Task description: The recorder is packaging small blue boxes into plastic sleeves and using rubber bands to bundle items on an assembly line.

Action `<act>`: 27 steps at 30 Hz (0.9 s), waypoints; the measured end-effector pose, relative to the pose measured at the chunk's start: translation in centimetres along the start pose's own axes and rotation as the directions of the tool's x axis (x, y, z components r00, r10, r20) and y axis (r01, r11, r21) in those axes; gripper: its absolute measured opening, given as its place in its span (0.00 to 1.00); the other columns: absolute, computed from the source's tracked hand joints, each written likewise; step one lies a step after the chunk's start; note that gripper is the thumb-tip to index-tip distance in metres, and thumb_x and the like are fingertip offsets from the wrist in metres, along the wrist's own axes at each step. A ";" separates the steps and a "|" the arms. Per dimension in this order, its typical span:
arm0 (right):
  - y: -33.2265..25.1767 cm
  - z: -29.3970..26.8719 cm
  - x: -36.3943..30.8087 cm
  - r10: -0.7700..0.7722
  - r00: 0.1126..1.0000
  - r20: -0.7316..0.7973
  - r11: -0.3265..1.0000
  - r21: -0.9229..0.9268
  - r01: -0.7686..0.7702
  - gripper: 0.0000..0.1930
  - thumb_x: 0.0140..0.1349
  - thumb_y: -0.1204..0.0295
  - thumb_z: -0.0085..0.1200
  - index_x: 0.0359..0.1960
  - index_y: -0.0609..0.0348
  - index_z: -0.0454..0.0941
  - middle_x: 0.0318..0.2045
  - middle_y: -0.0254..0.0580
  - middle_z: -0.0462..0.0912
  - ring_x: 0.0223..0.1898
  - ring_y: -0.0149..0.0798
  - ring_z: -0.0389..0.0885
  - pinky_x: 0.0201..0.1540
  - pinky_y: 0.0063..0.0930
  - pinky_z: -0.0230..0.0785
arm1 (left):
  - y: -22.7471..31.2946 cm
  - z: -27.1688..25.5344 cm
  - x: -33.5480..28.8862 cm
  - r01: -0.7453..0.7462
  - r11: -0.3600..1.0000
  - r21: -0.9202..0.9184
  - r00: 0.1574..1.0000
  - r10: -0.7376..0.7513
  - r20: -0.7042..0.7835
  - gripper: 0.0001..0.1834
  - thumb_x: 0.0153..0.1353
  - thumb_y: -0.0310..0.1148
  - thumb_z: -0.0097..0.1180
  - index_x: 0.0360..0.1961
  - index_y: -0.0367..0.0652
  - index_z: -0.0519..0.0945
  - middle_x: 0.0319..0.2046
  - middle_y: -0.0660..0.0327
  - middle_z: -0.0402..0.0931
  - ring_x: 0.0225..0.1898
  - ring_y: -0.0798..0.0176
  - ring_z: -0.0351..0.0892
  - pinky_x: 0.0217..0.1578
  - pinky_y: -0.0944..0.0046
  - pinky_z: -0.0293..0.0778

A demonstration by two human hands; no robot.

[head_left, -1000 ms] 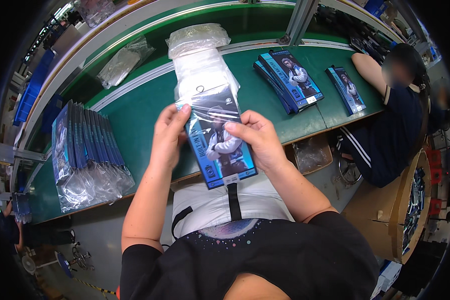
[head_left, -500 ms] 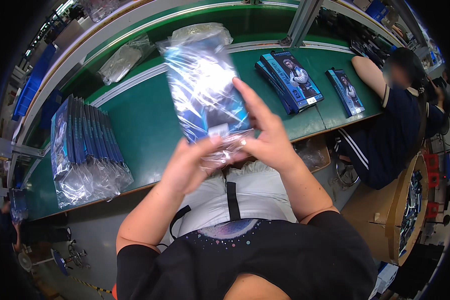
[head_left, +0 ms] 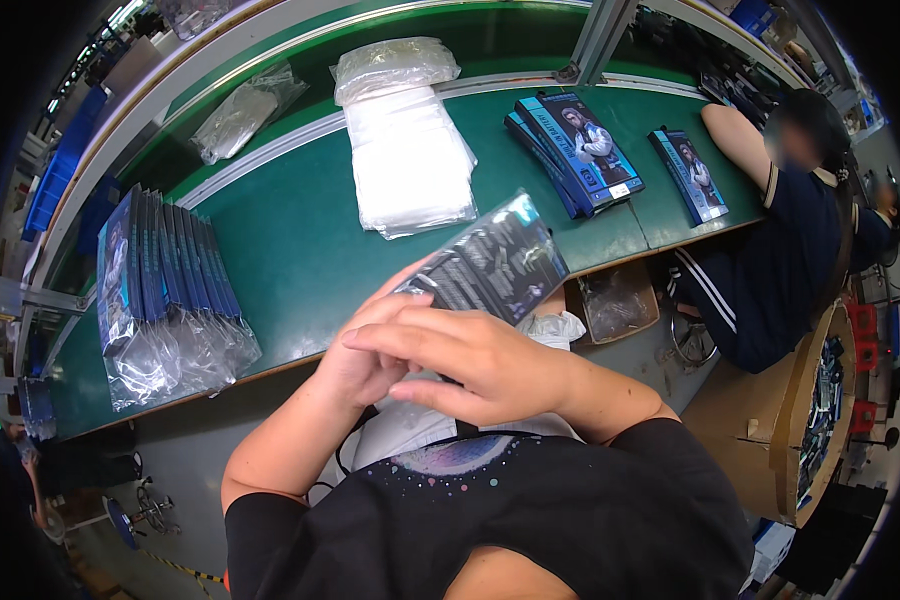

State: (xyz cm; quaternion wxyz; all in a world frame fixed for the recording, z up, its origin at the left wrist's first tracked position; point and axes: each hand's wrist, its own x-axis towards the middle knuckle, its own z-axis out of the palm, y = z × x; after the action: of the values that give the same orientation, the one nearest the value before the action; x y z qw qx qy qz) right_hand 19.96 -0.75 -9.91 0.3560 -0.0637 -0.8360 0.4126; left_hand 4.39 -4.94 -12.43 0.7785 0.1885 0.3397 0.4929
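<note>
A flat dark box (head_left: 500, 262) in a clear plastic bag is held tilted in front of me, its printed back turned up. My left hand (head_left: 362, 345) is closed round its near left end. My right hand (head_left: 485, 362) lies across that same end, with fingers over the left hand and thumb below. Its palm hides the box's near end and the bag's mouth. Just beyond, a pile of white translucent plastic bags (head_left: 410, 165) rests on the green table (head_left: 290, 230). Several bagged boxes (head_left: 170, 265) stand in a leaning row on the left.
A stack of blue boxes (head_left: 585, 150) and a single box (head_left: 690, 178) lie on the right of the table. A co-worker (head_left: 795, 230) sits beyond them. A large cardboard bin (head_left: 750, 430) stands at lower right, and a small carton (head_left: 620, 305) sits below the table edge.
The bagged box has come down nearer me and turned over, its far end swinging right. The right hand has moved across onto the left. The white bag pile is now uncovered.
</note>
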 end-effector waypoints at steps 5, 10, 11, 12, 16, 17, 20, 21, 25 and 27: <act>2.3 -2.9 -0.7 -0.001 0.876 -0.482 0.953 -0.266 -0.144 0.11 0.61 0.78 0.48 0.45 0.68 0.75 0.40 0.45 0.75 0.41 0.37 0.73 0.46 0.27 0.66 | 2.1 -1.3 -1.5 -0.145 0.989 0.024 0.985 0.147 -0.091 0.38 0.42 0.17 0.44 0.62 0.32 0.61 0.53 0.49 0.70 0.53 0.55 0.72 0.55 0.60 0.69; 5.7 -3.6 -1.7 0.360 0.816 -0.451 0.932 0.138 -0.335 0.10 0.62 0.76 0.49 0.43 0.65 0.75 0.38 0.43 0.76 0.40 0.34 0.75 0.43 0.25 0.67 | 3.9 -2.2 -3.9 -0.193 0.978 0.079 0.971 0.202 -0.128 0.40 0.37 0.16 0.42 0.60 0.29 0.62 0.52 0.46 0.71 0.52 0.54 0.74 0.55 0.59 0.69; 6.0 -3.6 -1.9 0.507 0.786 -0.354 0.847 0.372 -0.380 0.08 0.61 0.77 0.48 0.40 0.65 0.75 0.36 0.40 0.78 0.38 0.29 0.75 0.42 0.22 0.67 | 4.2 -2.2 -4.4 -0.194 0.976 0.097 0.971 0.205 -0.123 0.41 0.36 0.16 0.41 0.60 0.28 0.62 0.52 0.46 0.71 0.51 0.54 0.75 0.55 0.59 0.69; 6.1 -3.7 -1.9 0.508 0.788 -0.348 0.846 0.375 -0.380 0.08 0.61 0.77 0.48 0.40 0.65 0.75 0.36 0.40 0.78 0.38 0.29 0.75 0.42 0.22 0.67 | 4.5 -2.2 -4.9 -0.196 0.974 0.114 0.971 0.209 -0.118 0.41 0.34 0.16 0.41 0.60 0.27 0.62 0.51 0.45 0.72 0.50 0.54 0.76 0.54 0.59 0.70; 5.2 -3.6 -1.1 0.570 0.800 -0.189 0.810 0.296 -0.507 0.04 0.60 0.80 0.47 0.35 0.64 0.74 0.33 0.33 0.76 0.34 0.25 0.73 0.39 0.19 0.67 | 6.1 -1.3 -7.4 -0.130 0.942 0.309 0.963 0.195 -0.188 0.39 0.34 0.16 0.43 0.57 0.26 0.66 0.48 0.45 0.75 0.47 0.56 0.78 0.52 0.62 0.71; 5.1 -3.3 -0.8 0.447 0.847 -0.288 0.894 0.113 -0.433 0.05 0.57 0.80 0.48 0.35 0.64 0.74 0.31 0.36 0.76 0.32 0.28 0.74 0.36 0.21 0.67 | 6.7 -0.7 -8.0 -0.157 0.899 0.408 0.943 0.259 -0.209 0.38 0.35 0.17 0.45 0.56 0.26 0.68 0.47 0.47 0.76 0.46 0.57 0.78 0.52 0.63 0.70; 5.5 -3.4 -0.2 0.215 0.839 -0.500 0.939 -0.130 -0.318 0.07 0.53 0.80 0.54 0.35 0.64 0.74 0.31 0.41 0.73 0.29 0.32 0.72 0.31 0.22 0.67 | 9.1 0.1 -10.8 -0.382 0.625 0.680 0.722 0.661 -0.202 0.39 0.35 0.22 0.48 0.57 0.27 0.67 0.52 0.48 0.72 0.51 0.56 0.75 0.57 0.62 0.64; 6.0 -3.7 -0.4 0.234 0.803 -0.548 0.933 -0.104 -0.343 0.09 0.54 0.78 0.57 0.37 0.64 0.74 0.32 0.40 0.73 0.29 0.30 0.72 0.32 0.21 0.66 | 9.9 0.5 -11.7 -0.491 0.464 0.738 0.596 0.796 -0.104 0.37 0.38 0.22 0.48 0.58 0.27 0.67 0.53 0.48 0.71 0.53 0.57 0.73 0.57 0.62 0.64; 6.7 -3.9 -1.7 0.395 0.748 -0.533 0.908 0.106 -0.404 0.10 0.57 0.75 0.58 0.39 0.64 0.75 0.33 0.37 0.73 0.30 0.26 0.70 0.34 0.19 0.66 | 12.7 -1.6 -13.5 -0.265 -0.228 0.937 -0.045 0.973 0.225 0.27 0.54 0.19 0.48 0.59 0.30 0.67 0.56 0.51 0.70 0.55 0.60 0.71 0.58 0.62 0.63; 7.2 -3.8 -2.4 0.429 0.764 -0.482 0.895 0.111 -0.432 0.10 0.58 0.74 0.57 0.39 0.65 0.76 0.34 0.36 0.74 0.31 0.25 0.71 0.35 0.19 0.66 | 13.6 -4.6 -13.3 0.166 -0.467 0.869 0.065 0.884 0.463 0.25 0.54 0.21 0.51 0.56 0.37 0.72 0.56 0.55 0.71 0.57 0.58 0.70 0.58 0.60 0.62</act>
State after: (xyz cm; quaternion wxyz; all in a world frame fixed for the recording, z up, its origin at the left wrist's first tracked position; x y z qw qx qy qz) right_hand 22.83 5.42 -14.99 0.4535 -0.3580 -0.6809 0.4501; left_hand -11.36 -10.96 -2.52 -0.2797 0.5600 0.6409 0.4443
